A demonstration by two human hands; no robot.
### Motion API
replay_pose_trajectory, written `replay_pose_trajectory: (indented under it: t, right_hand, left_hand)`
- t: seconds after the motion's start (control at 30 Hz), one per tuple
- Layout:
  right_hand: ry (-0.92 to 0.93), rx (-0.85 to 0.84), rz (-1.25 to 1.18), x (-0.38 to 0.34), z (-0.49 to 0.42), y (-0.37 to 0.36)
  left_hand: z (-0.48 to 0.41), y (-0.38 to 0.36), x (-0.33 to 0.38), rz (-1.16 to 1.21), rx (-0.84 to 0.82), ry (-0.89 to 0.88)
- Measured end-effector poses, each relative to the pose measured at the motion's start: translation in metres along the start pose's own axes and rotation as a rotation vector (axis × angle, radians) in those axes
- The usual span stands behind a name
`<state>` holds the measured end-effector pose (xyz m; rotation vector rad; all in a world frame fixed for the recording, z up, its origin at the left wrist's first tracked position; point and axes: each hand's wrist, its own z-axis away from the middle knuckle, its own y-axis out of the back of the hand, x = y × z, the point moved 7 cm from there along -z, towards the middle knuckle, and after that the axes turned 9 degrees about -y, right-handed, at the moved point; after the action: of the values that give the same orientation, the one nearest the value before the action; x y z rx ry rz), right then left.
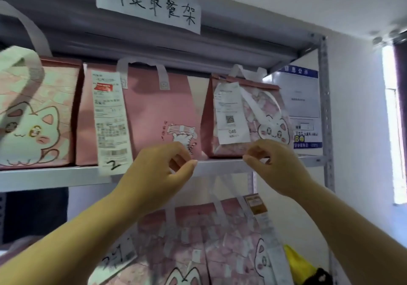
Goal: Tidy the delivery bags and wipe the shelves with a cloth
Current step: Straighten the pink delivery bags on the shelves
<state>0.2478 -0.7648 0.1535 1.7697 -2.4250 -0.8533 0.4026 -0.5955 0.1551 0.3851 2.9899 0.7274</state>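
all fingers (176, 151) curled, empty: left hand (158, 174) at base of middle bag (158, 104), right hand (275, 165) below right bag (273, 108).

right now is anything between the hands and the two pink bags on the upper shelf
Nothing visible does. The left hand is at the lower corner of the middle bag, the right hand just under the right bag.
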Motion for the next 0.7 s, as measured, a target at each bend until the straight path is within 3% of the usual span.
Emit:
replay_pose_trajectory:
  t: [0.3,0.47,0.7]
  right_hand:
    - [-0.108,0.195,0.007,0.109,-0.044,0.035]
    - [-0.248,0.159,0.068,0.156,-0.069,0.028]
    - [-0.360,0.001,-0.130,0.185,-0.091,0.004]
  left_hand:
    - [-0.055,-0.073,0.004,-0.177,0.109,0.004]
    - [-0.077,-0.094,-0.010,-0.344,0.180,0.115]
    - [-0.095,-0.116,-0.025,-0.435,0.012,0.308]
